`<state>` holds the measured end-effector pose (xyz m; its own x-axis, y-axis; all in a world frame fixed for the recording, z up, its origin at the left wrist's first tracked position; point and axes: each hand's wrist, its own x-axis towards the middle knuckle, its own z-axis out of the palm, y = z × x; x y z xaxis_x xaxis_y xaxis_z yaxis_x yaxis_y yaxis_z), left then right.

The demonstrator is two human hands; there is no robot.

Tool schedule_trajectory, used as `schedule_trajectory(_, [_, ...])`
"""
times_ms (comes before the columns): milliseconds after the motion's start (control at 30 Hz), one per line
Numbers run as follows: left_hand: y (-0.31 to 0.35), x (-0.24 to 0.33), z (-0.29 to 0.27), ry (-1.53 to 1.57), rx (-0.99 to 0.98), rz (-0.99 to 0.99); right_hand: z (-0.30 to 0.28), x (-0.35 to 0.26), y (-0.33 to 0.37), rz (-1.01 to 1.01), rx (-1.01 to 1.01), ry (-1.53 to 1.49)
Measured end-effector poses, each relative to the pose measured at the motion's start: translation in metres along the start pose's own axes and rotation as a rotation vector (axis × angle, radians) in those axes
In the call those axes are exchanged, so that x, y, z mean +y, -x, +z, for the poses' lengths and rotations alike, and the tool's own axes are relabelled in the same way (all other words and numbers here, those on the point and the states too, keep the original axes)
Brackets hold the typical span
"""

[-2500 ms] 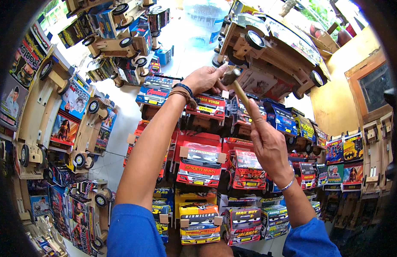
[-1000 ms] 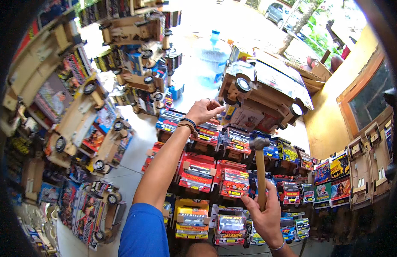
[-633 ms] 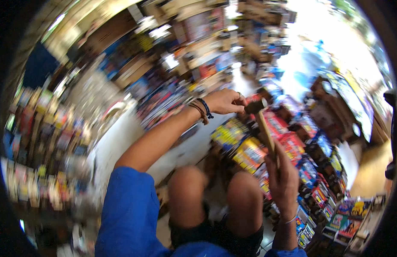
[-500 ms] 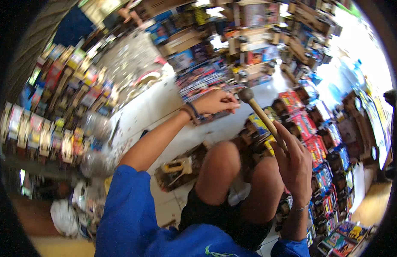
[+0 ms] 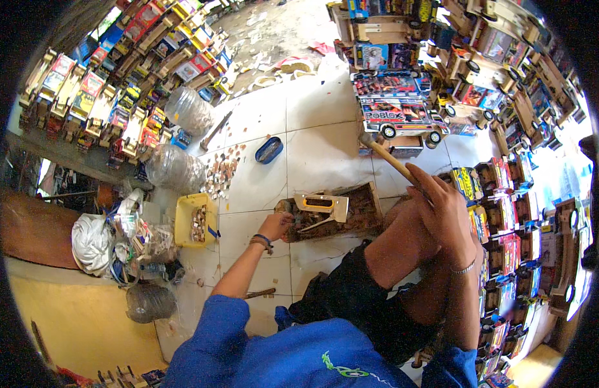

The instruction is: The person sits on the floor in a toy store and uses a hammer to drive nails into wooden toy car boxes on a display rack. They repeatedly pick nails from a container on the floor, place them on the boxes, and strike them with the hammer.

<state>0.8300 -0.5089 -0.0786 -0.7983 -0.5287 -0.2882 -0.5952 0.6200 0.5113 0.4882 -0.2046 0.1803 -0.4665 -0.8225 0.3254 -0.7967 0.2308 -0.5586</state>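
My right hand [image 5: 442, 210] is wrapped round the wooden handle of a hammer [image 5: 396, 161], held up over the floor beside my knees. The hammer's head points away toward a toy truck [image 5: 403, 116] with printed sides and black-and-white wheels. My left hand [image 5: 275, 227] is at the left end of a shallow wooden box [image 5: 370, 202], its fingers curled together at the edge. Whatever those fingers hold is too small to make out. On the box lies a cream staple gun [image 5: 338, 208] with a yellow-and-black grip.
A blue oval dish [image 5: 269, 150] sits on the white tiles. Small pieces [image 5: 225, 169] are scattered near a second hammer [image 5: 216, 131]. A yellow tub [image 5: 183, 223] and clear plastic jugs [image 5: 176, 167] stand at left. Stacked toy trucks [image 5: 506, 213] line the right side.
My left hand has moved down and left, from near the toy trucks to the wooden box. My view has shifted left, and my knees have swung right. The hammer stays in my right hand.
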Motion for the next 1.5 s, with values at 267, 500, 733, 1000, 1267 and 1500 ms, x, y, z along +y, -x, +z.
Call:
schedule_trajectory(267, [-0.069,-0.035,0.123,-0.383,0.179,-0.174,0.007,0.001,0.002,0.069,0.056,-0.030])
schedule_trajectory(500, [-0.076,-0.066,0.148,-0.173,0.180,-0.065,0.008,0.000,0.002,0.120,0.079,-0.055])
schedule_trajectory(733, [-0.086,-0.106,0.172,-0.014,0.421,0.206,0.008,-0.002,0.002,0.140,0.070,-0.036])
schedule_trajectory(1000, [-0.070,-0.063,0.164,-0.023,0.245,0.161,0.009,0.002,0.003,0.140,0.076,-0.052])
schedule_trajectory(1267, [-0.053,-0.039,0.124,-0.009,0.202,0.121,0.011,-0.004,-0.001,0.166,0.081,-0.075])
schedule_trajectory(1500, [-0.016,-0.008,0.021,0.539,-0.170,-0.398,0.009,-0.003,-0.002,0.140,0.072,-0.032])
